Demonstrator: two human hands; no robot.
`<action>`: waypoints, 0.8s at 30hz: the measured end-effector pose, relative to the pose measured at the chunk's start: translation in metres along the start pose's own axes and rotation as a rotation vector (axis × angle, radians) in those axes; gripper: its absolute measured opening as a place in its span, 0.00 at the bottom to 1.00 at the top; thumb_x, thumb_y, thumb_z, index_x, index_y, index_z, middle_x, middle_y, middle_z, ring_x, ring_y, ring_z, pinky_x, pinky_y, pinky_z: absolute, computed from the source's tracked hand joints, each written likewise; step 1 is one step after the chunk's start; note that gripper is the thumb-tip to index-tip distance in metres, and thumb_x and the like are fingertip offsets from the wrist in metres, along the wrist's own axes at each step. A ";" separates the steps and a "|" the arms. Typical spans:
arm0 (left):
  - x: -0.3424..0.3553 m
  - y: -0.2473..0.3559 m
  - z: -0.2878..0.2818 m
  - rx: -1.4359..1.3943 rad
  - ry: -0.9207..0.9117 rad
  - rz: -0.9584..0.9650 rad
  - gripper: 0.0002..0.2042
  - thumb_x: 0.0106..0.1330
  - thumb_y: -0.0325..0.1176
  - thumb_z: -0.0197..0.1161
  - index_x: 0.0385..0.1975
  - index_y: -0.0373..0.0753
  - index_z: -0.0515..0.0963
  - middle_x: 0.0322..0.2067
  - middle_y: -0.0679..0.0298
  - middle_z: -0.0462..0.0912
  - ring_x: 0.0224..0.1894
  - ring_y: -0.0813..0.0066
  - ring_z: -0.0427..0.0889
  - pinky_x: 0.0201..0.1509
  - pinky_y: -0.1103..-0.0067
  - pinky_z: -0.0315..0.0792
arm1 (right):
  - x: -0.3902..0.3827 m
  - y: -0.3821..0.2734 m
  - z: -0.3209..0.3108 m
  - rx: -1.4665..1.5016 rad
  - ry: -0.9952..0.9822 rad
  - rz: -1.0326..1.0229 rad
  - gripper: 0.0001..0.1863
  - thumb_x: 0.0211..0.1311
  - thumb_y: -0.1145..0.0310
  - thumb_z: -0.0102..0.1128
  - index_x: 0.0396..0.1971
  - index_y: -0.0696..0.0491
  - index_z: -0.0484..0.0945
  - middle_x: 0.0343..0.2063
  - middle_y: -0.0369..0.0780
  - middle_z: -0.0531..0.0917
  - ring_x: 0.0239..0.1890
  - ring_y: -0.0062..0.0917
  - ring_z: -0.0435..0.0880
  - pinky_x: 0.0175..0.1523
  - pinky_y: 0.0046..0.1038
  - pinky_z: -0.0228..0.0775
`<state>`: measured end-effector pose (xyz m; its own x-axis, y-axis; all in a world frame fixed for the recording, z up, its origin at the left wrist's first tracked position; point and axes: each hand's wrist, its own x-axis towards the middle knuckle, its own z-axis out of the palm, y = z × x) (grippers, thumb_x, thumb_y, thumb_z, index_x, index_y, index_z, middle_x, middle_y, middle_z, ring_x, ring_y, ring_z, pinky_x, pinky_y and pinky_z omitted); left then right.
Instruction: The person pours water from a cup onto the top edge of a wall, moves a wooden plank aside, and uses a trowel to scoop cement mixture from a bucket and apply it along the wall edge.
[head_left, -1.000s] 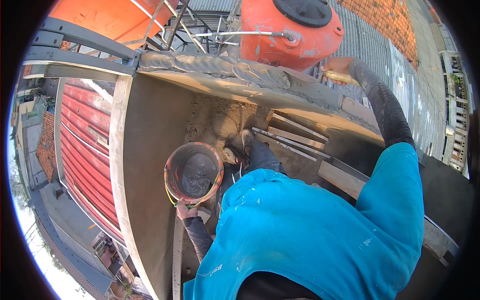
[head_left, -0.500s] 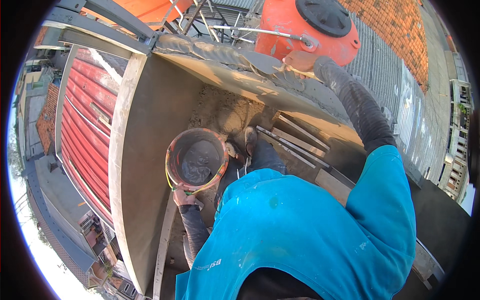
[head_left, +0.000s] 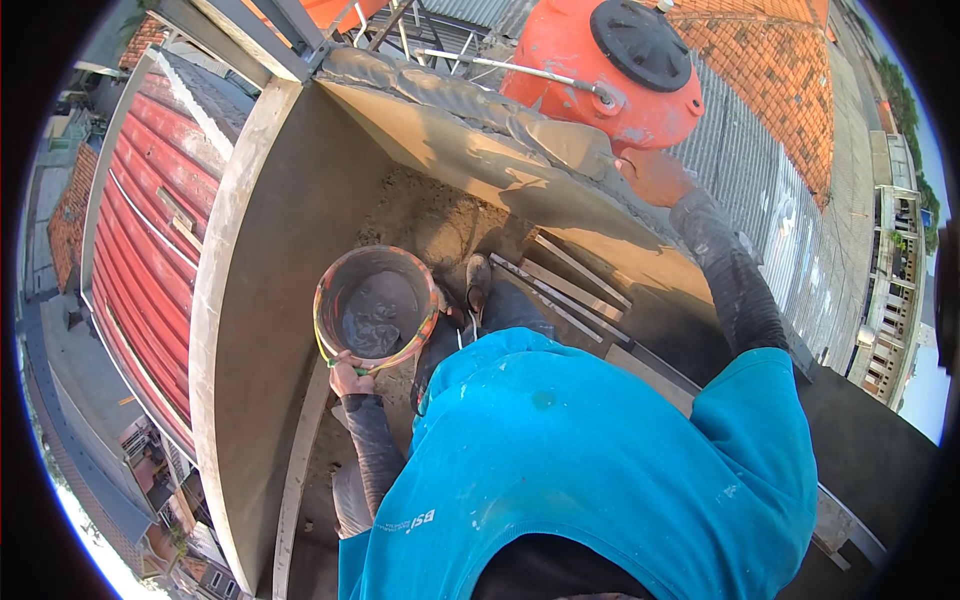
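Note:
My left hand (head_left: 350,376) is closed around the handle grip at the near rim of a round bucket (head_left: 426,338). Wet grey mortar (head_left: 380,315) lies inside the bucket. Far to the right, my right hand (head_left: 655,177) is closed on a trowel (head_left: 572,146), whose handle is mostly hidden in the fist. The trowel's grey-smeared blade is against the mortar-covered top of the wall (head_left: 470,105), and the exact contact is hard to make out. Along that top the mortar forms uneven ridges.
Planks and metal bars (head_left: 575,290) lie beside my feet inside the walled space. An orange tank (head_left: 560,65) with a black lid and a pipe stands beyond the wall. Corrugated roofing (head_left: 740,150) lies outside at right, red roofing (head_left: 160,230) at left.
My right hand and the trowel have turned, so the blade now shows broader. The whole view has shifted slightly; my left hand stays on the bucket's handle.

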<state>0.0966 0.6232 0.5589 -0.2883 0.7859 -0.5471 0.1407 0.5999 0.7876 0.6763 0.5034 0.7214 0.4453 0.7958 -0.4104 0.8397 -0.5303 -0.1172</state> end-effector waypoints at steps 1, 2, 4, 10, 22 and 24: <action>0.003 -0.002 -0.003 -0.005 -0.001 -0.006 0.14 0.38 0.19 0.49 0.28 0.31 0.76 0.31 0.58 0.74 0.34 0.65 0.75 0.36 0.75 0.72 | -0.002 -0.007 0.001 -0.002 0.000 -0.002 0.20 0.66 0.55 0.38 0.36 0.57 0.73 0.34 0.49 0.80 0.39 0.45 0.77 0.46 0.47 0.65; 0.005 -0.004 -0.006 -0.010 -0.002 -0.013 0.15 0.37 0.18 0.49 0.28 0.31 0.76 0.31 0.58 0.74 0.36 0.65 0.75 0.37 0.74 0.72 | -0.004 -0.013 0.003 -0.031 0.024 -0.004 0.20 0.66 0.55 0.38 0.37 0.56 0.73 0.33 0.48 0.80 0.39 0.45 0.78 0.46 0.47 0.66; 0.004 -0.003 -0.008 -0.016 -0.002 -0.020 0.15 0.37 0.18 0.49 0.29 0.30 0.76 0.32 0.58 0.74 0.37 0.65 0.74 0.38 0.73 0.72 | -0.005 -0.018 0.007 -0.061 0.049 -0.007 0.19 0.66 0.54 0.38 0.37 0.55 0.73 0.33 0.48 0.80 0.39 0.44 0.78 0.45 0.47 0.66; 0.007 -0.011 -0.023 0.024 0.045 -0.040 0.15 0.37 0.19 0.50 0.29 0.30 0.76 0.32 0.58 0.74 0.39 0.65 0.74 0.45 0.74 0.69 | -0.006 -0.023 0.027 -0.112 0.089 -0.064 0.18 0.66 0.55 0.39 0.38 0.55 0.72 0.31 0.46 0.80 0.36 0.44 0.80 0.42 0.46 0.69; 0.013 -0.034 -0.050 0.853 -0.117 0.686 0.13 0.39 0.20 0.51 0.27 0.30 0.78 0.32 0.58 0.77 0.38 0.68 0.76 0.44 0.74 0.70 | 0.034 -0.035 0.030 -0.080 0.147 -0.008 0.19 0.65 0.55 0.40 0.39 0.55 0.73 0.31 0.48 0.81 0.35 0.44 0.81 0.42 0.47 0.70; 0.018 -0.032 -0.037 0.089 0.045 0.111 0.11 0.38 0.19 0.51 0.24 0.31 0.77 0.31 0.56 0.78 0.35 0.68 0.77 0.41 0.73 0.71 | 0.049 -0.049 0.018 -0.056 0.044 0.009 0.19 0.64 0.55 0.41 0.36 0.56 0.74 0.35 0.48 0.80 0.37 0.44 0.79 0.44 0.47 0.67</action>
<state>0.0516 0.6125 0.5343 -0.3084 0.8419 -0.4427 0.2568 0.5219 0.8135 0.6513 0.5633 0.6904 0.4656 0.8037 -0.3705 0.8509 -0.5216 -0.0623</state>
